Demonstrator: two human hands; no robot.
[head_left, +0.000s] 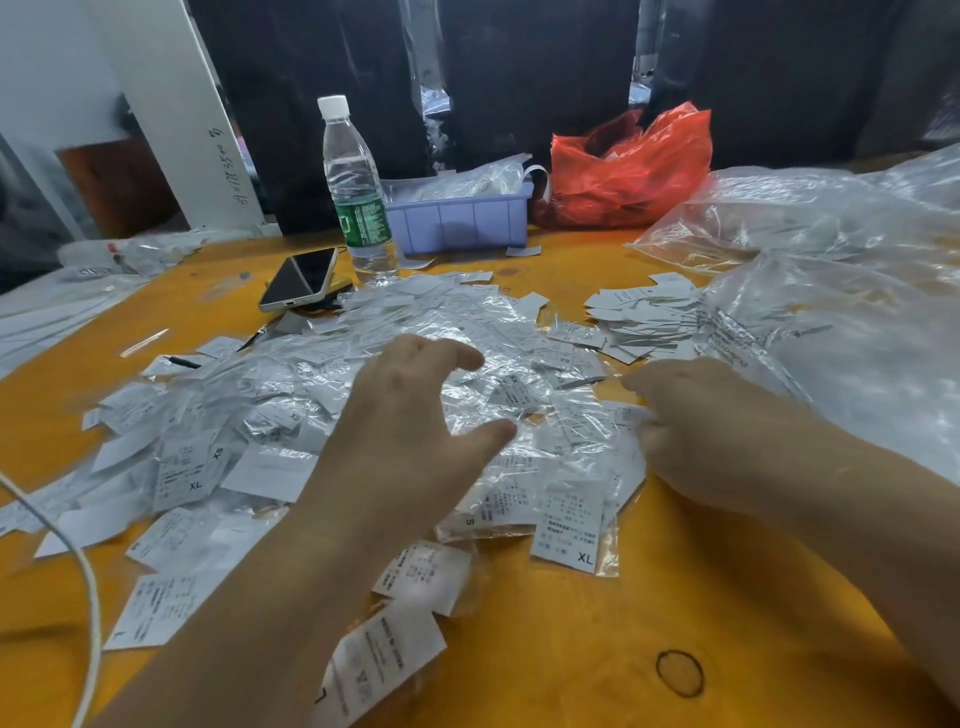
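**Two hands at a heap of bagged size labels**

The orange table (597, 649) runs under both hands and out beyond every fingertip. Just beyond the right hand's knuckles, on its outer side, lie the clear plastic bags (841, 364), crumpled and shiny, piled toward the far edge.

The heap of bagged labels (249, 415) spreads beneath the left fingers and out to their outer side. It is made of white tags in thin clear sleeves, some showing XS, S or XL.

The left hand (410, 431) is over the middle of this heap with its fingers loose and spread wide and the thumb held apart, grasping nothing. Whether the fingertips touch the sleeves cannot be told.

The right hand (696, 431) sits at the heap's edge, near the left thumb but apart from it. Its fingers are curled in and pinch one bagged label (626, 414) at its end; the rest of the label pokes out toward the left thumb.

Well beyond the fingertips of both hands stand a red bag (628, 171) and, beside it, a lavender tray (462, 223). A water bottle (358, 208) stands upright far past the left fingertips, with a phone (301, 280) propped just beside it. A stack of loose labels (639, 312) lies a little beyond the right fingertips.
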